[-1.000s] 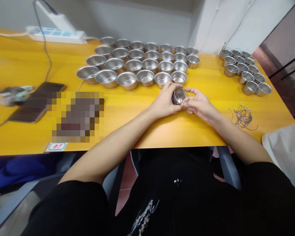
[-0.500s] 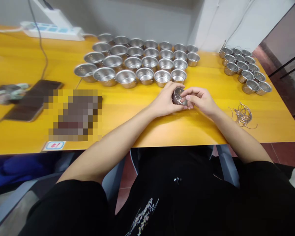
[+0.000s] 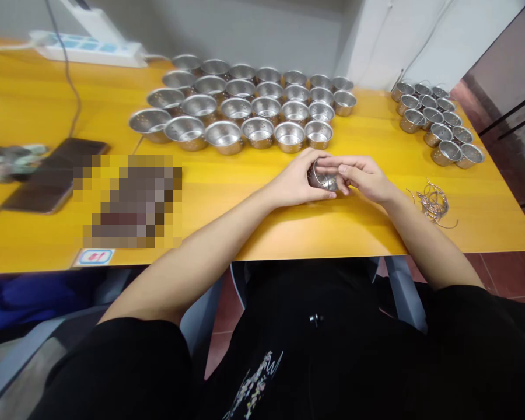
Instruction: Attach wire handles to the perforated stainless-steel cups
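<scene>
Silver-metal perforated round cup (image 3: 327, 182) is grasped in the curled left hand (image 3: 296, 179); right hand (image 3: 368, 178), fingers (image 3: 347, 160) extended across its mouth, grip indeterminate.

Four tight rows of perforated metal cups (image 3: 224, 143) stand mouth-up along the back of our yellow counter (image 3: 367, 134), and out to our right there's a smaller cluster of wire-handled cups (image 3: 445, 154) with a loose tangle of curved wires (image 3: 434, 201) just in front! Swinging left, we've got a white power strip (image 3: 126, 53) by the wall, a dark phone (image 3: 81, 147) lying flat, a pixelated object (image 3: 131, 198) beside it, and a label (image 3: 95, 256) at the front edge!
</scene>
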A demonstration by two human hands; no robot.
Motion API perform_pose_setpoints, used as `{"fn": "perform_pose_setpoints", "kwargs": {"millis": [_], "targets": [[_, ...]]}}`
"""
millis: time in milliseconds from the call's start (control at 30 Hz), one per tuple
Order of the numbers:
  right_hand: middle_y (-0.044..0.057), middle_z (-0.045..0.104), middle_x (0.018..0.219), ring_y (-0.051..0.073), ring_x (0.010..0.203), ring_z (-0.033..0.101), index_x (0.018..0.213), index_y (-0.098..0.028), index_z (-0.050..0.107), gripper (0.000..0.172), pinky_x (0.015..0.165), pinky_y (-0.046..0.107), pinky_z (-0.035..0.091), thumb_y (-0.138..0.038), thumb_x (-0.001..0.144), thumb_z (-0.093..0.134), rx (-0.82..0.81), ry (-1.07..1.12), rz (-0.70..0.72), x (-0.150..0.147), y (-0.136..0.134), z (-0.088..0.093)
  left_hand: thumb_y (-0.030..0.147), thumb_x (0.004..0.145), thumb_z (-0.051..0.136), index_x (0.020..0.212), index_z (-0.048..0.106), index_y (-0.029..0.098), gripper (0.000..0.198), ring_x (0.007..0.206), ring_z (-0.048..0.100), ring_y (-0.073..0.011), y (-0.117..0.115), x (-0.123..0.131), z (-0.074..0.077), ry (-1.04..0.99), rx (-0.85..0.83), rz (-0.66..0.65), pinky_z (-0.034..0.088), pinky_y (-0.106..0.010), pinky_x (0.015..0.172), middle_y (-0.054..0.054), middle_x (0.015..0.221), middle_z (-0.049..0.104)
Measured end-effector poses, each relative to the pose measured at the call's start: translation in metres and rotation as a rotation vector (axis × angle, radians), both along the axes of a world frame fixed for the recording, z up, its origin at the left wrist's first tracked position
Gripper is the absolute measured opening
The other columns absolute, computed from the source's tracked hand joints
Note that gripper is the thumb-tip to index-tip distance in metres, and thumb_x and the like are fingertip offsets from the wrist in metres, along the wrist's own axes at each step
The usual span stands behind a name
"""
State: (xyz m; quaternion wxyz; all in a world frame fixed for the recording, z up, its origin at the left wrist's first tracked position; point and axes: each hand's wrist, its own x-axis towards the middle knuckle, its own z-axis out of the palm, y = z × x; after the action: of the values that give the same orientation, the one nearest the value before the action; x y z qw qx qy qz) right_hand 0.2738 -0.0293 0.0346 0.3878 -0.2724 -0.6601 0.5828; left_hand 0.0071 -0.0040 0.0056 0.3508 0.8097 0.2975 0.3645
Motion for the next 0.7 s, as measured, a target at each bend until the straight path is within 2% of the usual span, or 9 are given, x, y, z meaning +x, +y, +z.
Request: {"fn": "perform_pose_setpoints", "kwargs": {"millis": [167,233,333,433,500,567,600,633,700], "targets": [[0.014,0.100,0.143,0.004,0.061,0.059,0.147,-0.026,0.102,0.055,0.059,0.022,0.052,-0.062,0.107,0.111,-0.031,-0.010,0.061,-0.001,0.001,-0.001,0.054,0.078,0.112,0.158,0.079,0.022,0.091,0.150,0.076,-0.0409,0.001,-0.002,0.000,0.008,0.008,-0.022,0.061,-0.058,0.140,-0.014,0.157,0.080],[0.014,0.101,0.139,0.007,0.067,0.068,0.143,-0.024,0.103,0.059,0.062,0.022,0.056,-0.063,0.101,0.115,-0.043,-0.039,0.009,-0.004,-0.001,0.000,0.053,0.078,0.113,0.156,0.080,0.023,0.090,0.148,0.077,-0.0404,0.001,-0.001,0.001,0.001,0.005,-0.030,0.061,-0.058,0.139,-0.013,0.155,0.080],[0.014,0.101,0.132,0.021,0.098,0.092,0.130,-0.023,0.106,0.062,0.084,0.029,0.074,-0.067,0.089,0.122,-0.043,-0.078,-0.089,-0.009,-0.005,0.003,0.054,0.077,0.114,0.154,0.081,0.023,0.089,0.147,0.077,-0.0406,0.001,0.001,0.001,-0.014,-0.003,-0.033,0.062,-0.058,0.138,-0.013,0.151,0.080],[0.014,0.102,0.130,0.030,0.121,0.097,0.124,-0.024,0.106,0.065,0.111,0.042,0.080,-0.074,0.086,0.121,-0.013,-0.085,-0.149,-0.014,-0.009,0.006,0.057,0.076,0.115,0.153,0.080,0.024,0.091,0.147,0.077,-0.0413,0.002,0.002,0.001,-0.030,-0.011,-0.041,0.061,-0.059,0.138,-0.013,0.151,0.081],[0.014,0.102,0.131,0.030,0.125,0.097,0.126,-0.023,0.106,0.065,0.118,0.044,0.079,-0.079,0.092,0.116,0.029,-0.087,-0.168,-0.015,-0.011,0.007,0.060,0.076,0.115,0.152,0.078,0.023,0.092,0.146,0.078,-0.0416,0.002,0.003,0.000,-0.063,-0.028,-0.064,0.062,-0.059,0.137,-0.014,0.151,0.081],[0.014,0.101,0.128,0.028,0.120,0.096,0.128,-0.022,0.105,0.066,0.115,0.041,0.078,-0.082,0.100,0.108,0.078,-0.100,-0.178,-0.014,-0.012,0.007,0.062,0.078,0.115,0.152,0.074,0.022,0.094,0.146,0.081,-0.0414,0.002,0.003,-0.001,-0.110,-0.082,-0.120,0.063,-0.058,0.135,-0.015,0.153,0.082],[0.014,0.101,0.126,0.026,0.111,0.095,0.129,-0.022,0.105,0.067,0.107,0.039,0.079,-0.084,0.104,0.103,0.096,-0.111,-0.184,-0.013,-0.012,0.006,0.062,0.079,0.114,0.152,0.072,0.022,0.094,0.146,0.082,-0.0412,0.002,0.003,-0.001,-0.133,-0.116,-0.153,0.063,-0.057,0.134,-0.015,0.154,0.082],[0.014,0.101,0.125,0.023,0.098,0.091,0.132,-0.021,0.104,0.069,0.095,0.037,0.078,-0.086,0.108,0.098,0.112,-0.125,-0.186,-0.011,-0.012,0.005,0.061,0.081,0.115,0.152,0.070,0.022,0.093,0.146,0.083,-0.0411,0.002,0.004,-0.002,-0.151,-0.149,-0.182,0.064,-0.056,0.133,-0.016,0.154,0.083],[0.013,0.100,0.124,0.017,0.071,0.075,0.141,-0.022,0.101,0.072,0.070,0.033,0.069,-0.087,0.115,0.087,0.143,-0.171,-0.168,-0.006,-0.011,0.003,0.062,0.083,0.115,0.151,0.067,0.023,0.092,0.148,0.084,-0.0415,0.003,0.004,-0.004,-0.170,-0.190,-0.213,0.064,-0.055,0.133,-0.016,0.155,0.084]]}}
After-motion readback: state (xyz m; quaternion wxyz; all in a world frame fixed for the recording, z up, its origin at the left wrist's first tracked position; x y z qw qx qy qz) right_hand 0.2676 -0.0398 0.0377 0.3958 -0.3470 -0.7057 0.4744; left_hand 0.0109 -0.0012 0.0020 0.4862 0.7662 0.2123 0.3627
